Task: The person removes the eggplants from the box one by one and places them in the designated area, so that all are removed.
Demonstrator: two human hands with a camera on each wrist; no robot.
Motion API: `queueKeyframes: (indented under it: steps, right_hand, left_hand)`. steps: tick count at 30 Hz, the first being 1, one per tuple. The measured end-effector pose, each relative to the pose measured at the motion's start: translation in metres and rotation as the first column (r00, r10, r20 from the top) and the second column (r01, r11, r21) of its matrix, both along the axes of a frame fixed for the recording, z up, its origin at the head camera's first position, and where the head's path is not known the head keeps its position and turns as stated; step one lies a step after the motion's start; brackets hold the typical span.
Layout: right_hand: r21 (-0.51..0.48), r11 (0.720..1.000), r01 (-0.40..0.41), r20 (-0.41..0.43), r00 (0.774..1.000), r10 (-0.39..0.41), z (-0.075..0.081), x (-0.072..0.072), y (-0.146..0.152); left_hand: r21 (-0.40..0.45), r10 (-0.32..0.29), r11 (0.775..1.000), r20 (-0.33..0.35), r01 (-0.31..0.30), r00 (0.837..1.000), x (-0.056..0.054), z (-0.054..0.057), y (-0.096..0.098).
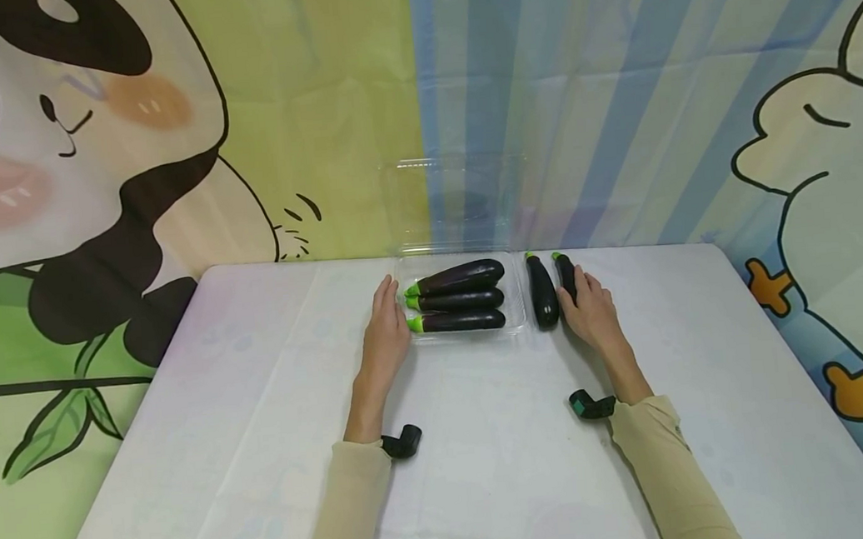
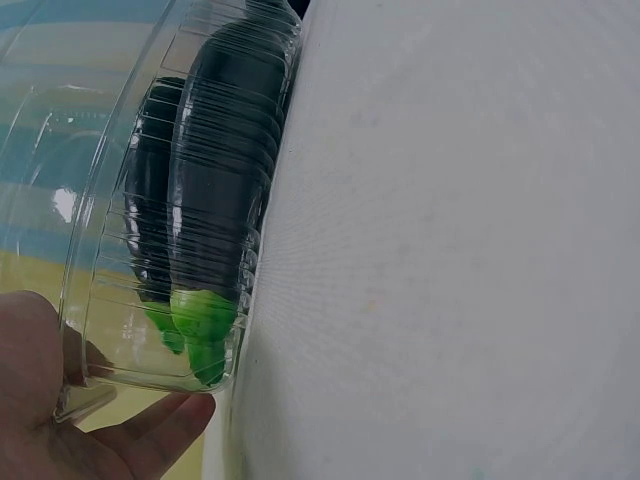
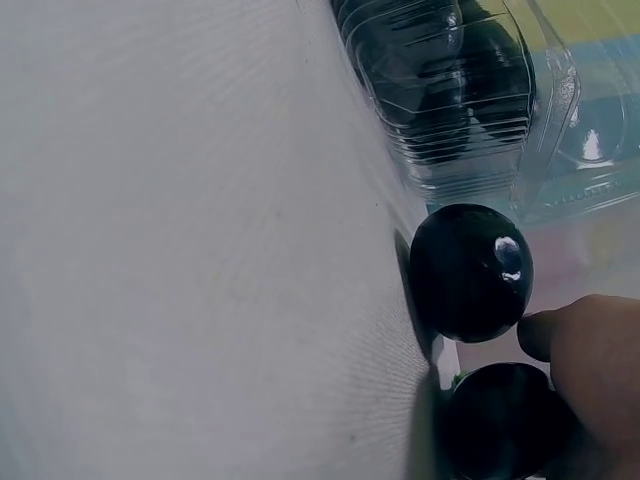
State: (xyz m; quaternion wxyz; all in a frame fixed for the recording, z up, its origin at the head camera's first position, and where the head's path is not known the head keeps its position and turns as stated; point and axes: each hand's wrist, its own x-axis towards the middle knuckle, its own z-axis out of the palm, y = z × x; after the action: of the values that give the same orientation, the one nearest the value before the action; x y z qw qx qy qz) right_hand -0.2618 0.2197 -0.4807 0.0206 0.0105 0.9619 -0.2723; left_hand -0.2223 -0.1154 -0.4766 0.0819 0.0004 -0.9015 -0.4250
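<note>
Two beige long sleeves (image 1: 349, 513) reach in from the bottom of the head view, each ending at a wrist that wears a small black camera (image 1: 402, 442). Beyond them, the left hand (image 1: 385, 331) lies against the left end of an open, clear plastic hinged container (image 1: 517, 301), its fingers fairly straight in the head view. In the left wrist view the thumb is partly seen through the plastic, so I cannot tell whether it pinches the rim.

Inside the container three glossy dark purple eggplants (image 1: 456, 301) lie side by side, their bright green stem ends pointing left. The clear lid (image 1: 464, 202) stands raised at the back.

Just to the right of the container, two more eggplants lie with their green stem ends towards the back: a plump inner one (image 1: 543, 293), which no finger seems to hold, and an outer one (image 1: 564, 273), set slightly apart from it. The right hand (image 1: 592, 312) grips the outer one from above, thumb in the gap between the two, covering much of it.

All this rests near the back edge of a table with a white cloth (image 1: 505, 456), before a cartoon backdrop (image 1: 328, 85) with a panda and stripes.
</note>
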Motion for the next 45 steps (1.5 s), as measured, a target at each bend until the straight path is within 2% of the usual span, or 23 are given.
queueKeyframes:
  steps: [9, 16, 21, 29, 35, 45]
  right_hand:
    - [-0.029, 0.999, 0.019, -0.026, 0.999, -0.02, 0.001, 0.001, -0.003]
    - [-0.111, 0.993, 0.045, -0.156, 0.986, -0.062, 0.009, 0.003, -0.008]
    - [-0.179, 0.984, 0.002, -0.231, 0.972, -0.044, 0.02, 0.005, -0.014]
    - [-0.244, 0.964, -0.11, -0.277, 0.96, 0.04, 0.035, 0.013, -0.023]
    - [-0.249, 0.958, -0.142, -0.275, 0.959, 0.071, 0.036, 0.014, -0.028]
    - [-0.232, 0.955, -0.185, -0.312, 0.944, 0.107, 0.044, 0.016, -0.038]
  left_hand:
    - [-0.001, 0.006, 1.0, -0.001, -0.006, 1.0, -0.001, 0.0, -0.001]
    - [0.002, 0.0, 1.0, 0.013, 0.0, 1.0, 0.0, 0.001, 0.0]
    - [0.001, -0.001, 1.0, 0.006, 0.001, 1.0, -0.001, 0.001, 0.0]
    - [-0.001, 0.002, 1.0, 0.018, -0.001, 1.0, -0.001, 0.001, 0.0]
    - [-0.011, 0.007, 1.0, 0.013, -0.007, 1.0, 0.0, 0.0, -0.001]
    - [0.0, 0.002, 1.0, 0.006, -0.002, 1.0, 0.0, 0.0, 0.0]
